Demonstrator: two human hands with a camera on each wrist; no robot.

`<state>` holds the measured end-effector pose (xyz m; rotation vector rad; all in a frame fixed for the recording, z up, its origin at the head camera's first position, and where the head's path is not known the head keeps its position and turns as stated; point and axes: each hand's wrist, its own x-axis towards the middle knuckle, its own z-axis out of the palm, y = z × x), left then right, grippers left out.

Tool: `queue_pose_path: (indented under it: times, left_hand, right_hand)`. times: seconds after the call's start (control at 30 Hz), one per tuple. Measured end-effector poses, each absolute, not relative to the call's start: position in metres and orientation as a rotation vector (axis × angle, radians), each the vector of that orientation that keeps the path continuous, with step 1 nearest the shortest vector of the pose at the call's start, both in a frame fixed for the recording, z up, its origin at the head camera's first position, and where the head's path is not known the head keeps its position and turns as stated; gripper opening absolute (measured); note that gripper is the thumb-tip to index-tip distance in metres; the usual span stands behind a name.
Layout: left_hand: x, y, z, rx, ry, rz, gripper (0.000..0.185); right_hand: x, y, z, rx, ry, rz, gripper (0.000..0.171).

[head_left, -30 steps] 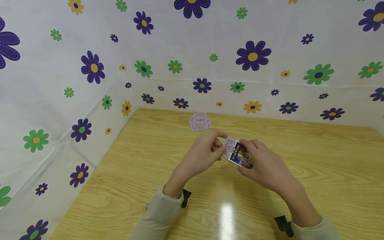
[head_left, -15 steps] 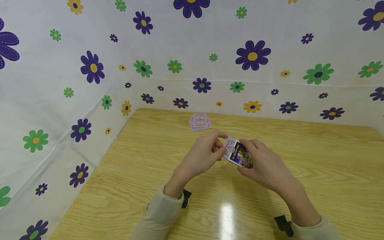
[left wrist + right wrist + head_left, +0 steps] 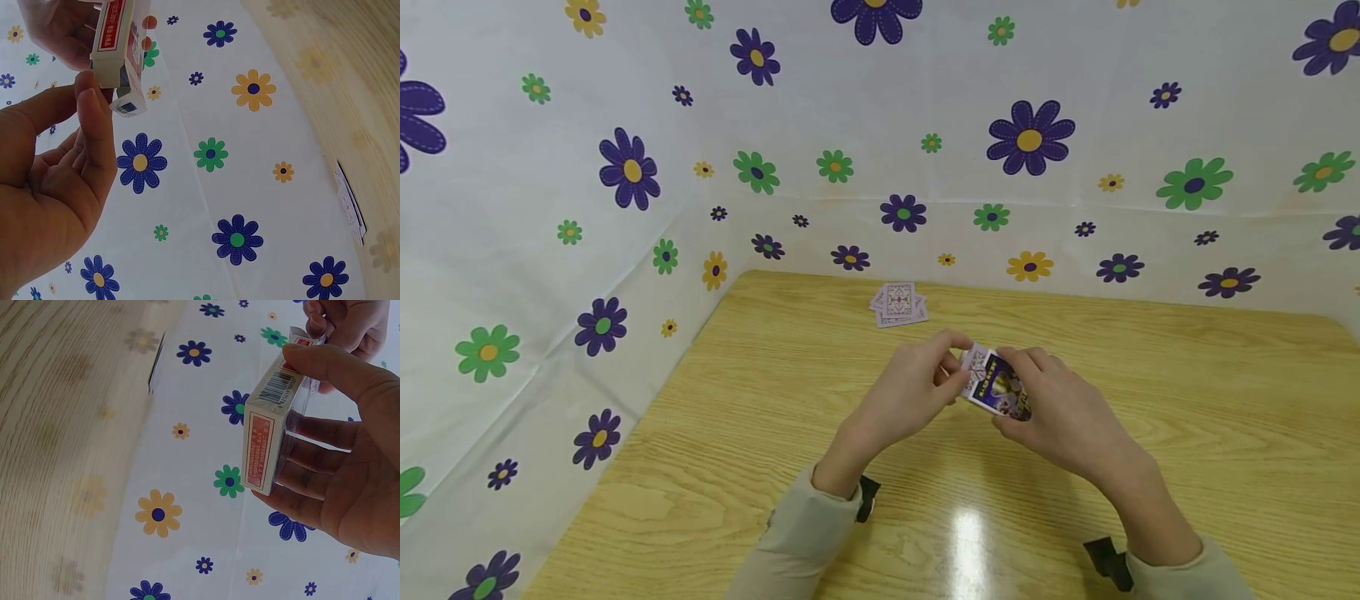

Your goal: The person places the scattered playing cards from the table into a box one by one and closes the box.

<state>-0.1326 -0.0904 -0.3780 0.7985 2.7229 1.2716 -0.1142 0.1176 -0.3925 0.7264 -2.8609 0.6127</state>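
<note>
In the head view my right hand [image 3: 1060,404] grips a card box [image 3: 1002,387] with a dark blue printed face, tilted above the table. The right wrist view shows the thumb on one narrow side of the box [image 3: 269,425], next to a barcode, and the fingers on the other. Playing cards [image 3: 977,367] with a patterned pale back show at the box's left end. My left hand [image 3: 917,379] holds that end, index finger and thumb bent about the cards. In the left wrist view its fingertips meet the box's end beside a loose flap [image 3: 129,105].
Several playing cards [image 3: 899,302] lie fanned face down near the table's back edge. The wood-grain table [image 3: 760,358] meets a white flower-printed cloth [image 3: 955,183] behind and on the left.
The left fingers have moved slightly right, towards the box, and less of the cards sticks out of it. The right hand and the fanned cards have stayed put.
</note>
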Motion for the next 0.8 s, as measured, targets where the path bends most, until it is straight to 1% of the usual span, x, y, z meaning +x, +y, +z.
queue_pose_path:
  times: [0.8]
  left_hand:
    - [-0.1306, -0.0862, -0.3804, 0.808, 2.756, 1.125, 0.035]
  right_hand:
    - [-0.1141, 0.1171, -0.3926, 0.740, -2.859, 0.627, 0.075]
